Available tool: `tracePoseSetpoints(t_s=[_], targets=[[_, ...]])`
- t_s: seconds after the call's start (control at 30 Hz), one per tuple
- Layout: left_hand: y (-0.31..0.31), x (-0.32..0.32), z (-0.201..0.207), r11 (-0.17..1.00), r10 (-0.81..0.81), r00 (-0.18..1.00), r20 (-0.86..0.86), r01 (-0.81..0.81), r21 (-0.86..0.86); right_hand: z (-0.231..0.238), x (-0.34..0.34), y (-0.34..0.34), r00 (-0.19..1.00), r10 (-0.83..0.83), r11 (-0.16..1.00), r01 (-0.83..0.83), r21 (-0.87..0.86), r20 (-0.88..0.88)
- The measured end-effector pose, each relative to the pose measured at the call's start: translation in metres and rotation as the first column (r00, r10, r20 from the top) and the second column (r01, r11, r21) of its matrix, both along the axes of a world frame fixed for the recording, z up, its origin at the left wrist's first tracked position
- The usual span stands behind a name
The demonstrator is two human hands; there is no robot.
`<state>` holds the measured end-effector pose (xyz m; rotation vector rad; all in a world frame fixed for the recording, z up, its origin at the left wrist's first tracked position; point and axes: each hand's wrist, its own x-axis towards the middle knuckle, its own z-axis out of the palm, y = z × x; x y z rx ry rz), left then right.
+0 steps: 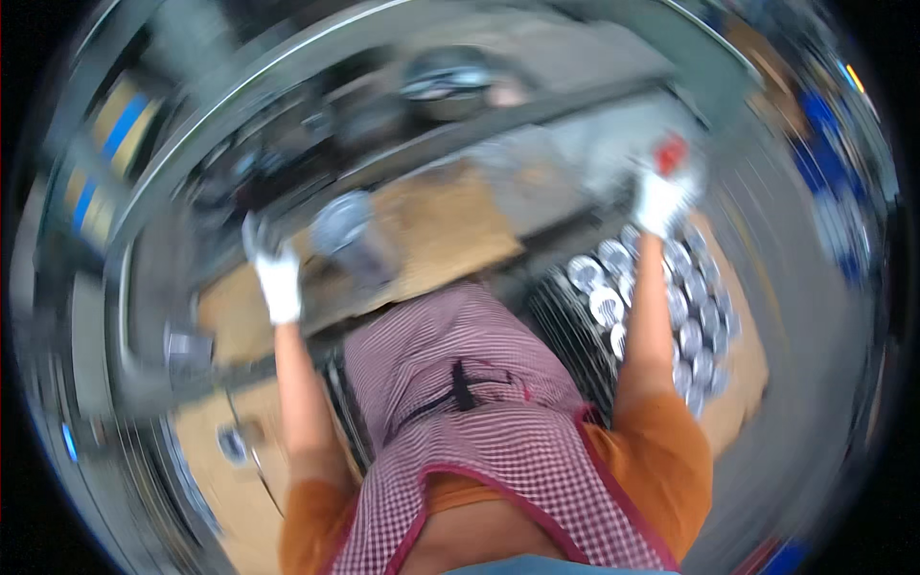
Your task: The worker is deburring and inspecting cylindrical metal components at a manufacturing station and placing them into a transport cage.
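In the head view, the left hand [275,278], wearing a white glove, is reaching forward with fingers extended and apart, just left of a grey cylinder [359,238] that is sitting on a cardboard sheet [455,225]. The gloved right hand [661,205] is touching or almost touching a red object [671,153]; blur is hiding its fingers, so I cannot tell their grip. Round metallic pieces [690,337] are lying around the right forearm.

Mod. bright, soft light, src unclear. Heavy motion blur, esp. L hand [275,273], R hand [661,203] & floor [791,355]; apron [517,450] clearer. Glare on parts [676,307]. Fisheye bends edges; corners blk.
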<state>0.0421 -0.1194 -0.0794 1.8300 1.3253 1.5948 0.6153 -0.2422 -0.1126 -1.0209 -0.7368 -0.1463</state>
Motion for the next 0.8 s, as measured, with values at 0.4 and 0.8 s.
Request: tracePoseSetpoints(t_s=[0.4, 0.8], targets=[[-0.074, 0.146, 0.075, 0.983, -0.108, 0.435, -0.894, 0.182, -0.03, 0.061, -0.057, -0.036, 0.987, -0.12, 0.678, 0.158, -0.718, 0.104], [-0.088, 0.147, 0.063, 0.99, -0.009, 0.36, -0.933, 0.133, 0.042, -0.009, -0.213, -0.053, 0.462, 0.839, 0.1, -0.65, -0.753, -0.287]])
